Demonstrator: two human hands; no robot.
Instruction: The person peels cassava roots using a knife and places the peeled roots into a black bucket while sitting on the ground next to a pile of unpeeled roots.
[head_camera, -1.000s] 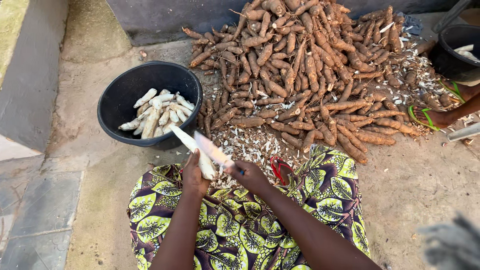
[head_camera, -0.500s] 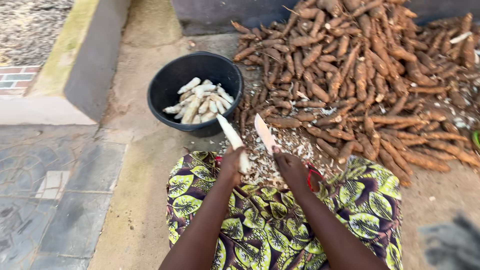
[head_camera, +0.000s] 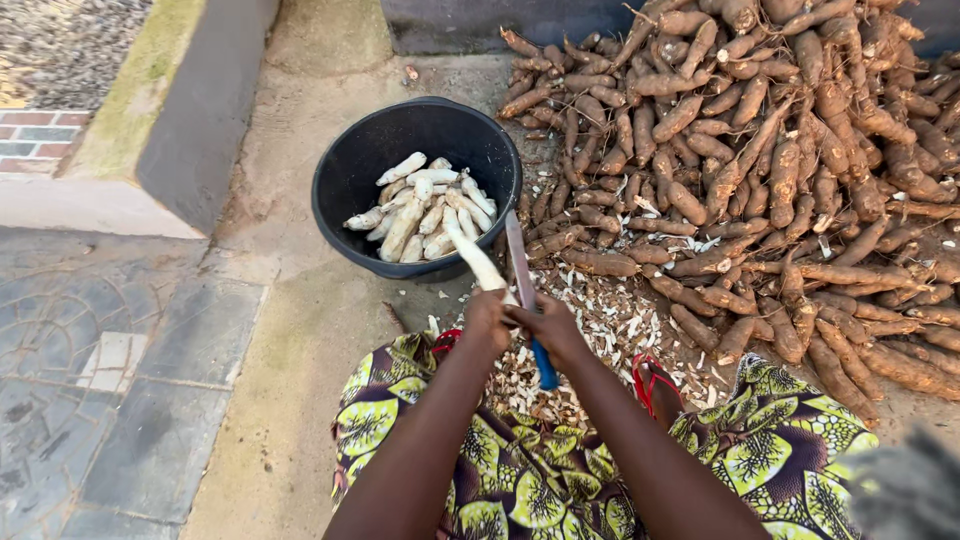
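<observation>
My left hand grips a peeled white cassava root that points up and away toward the bucket. In my right hand is a knife with a blue handle, its blade lying right beside the root. Both hands meet over my lap, above a patterned green and purple cloth. Just beyond the root's tip stands a black bucket with several peeled white roots inside.
A large heap of unpeeled brown cassava fills the right side. Peel scraps litter the ground in front of my knees. A concrete kerb and paved slabs lie at left. Red sandal straps show by my feet.
The view has shifted left, so the bucket and heap sit further right. My hands have come together, and the knife blade now lies against the peeled root instead of apart from it.
</observation>
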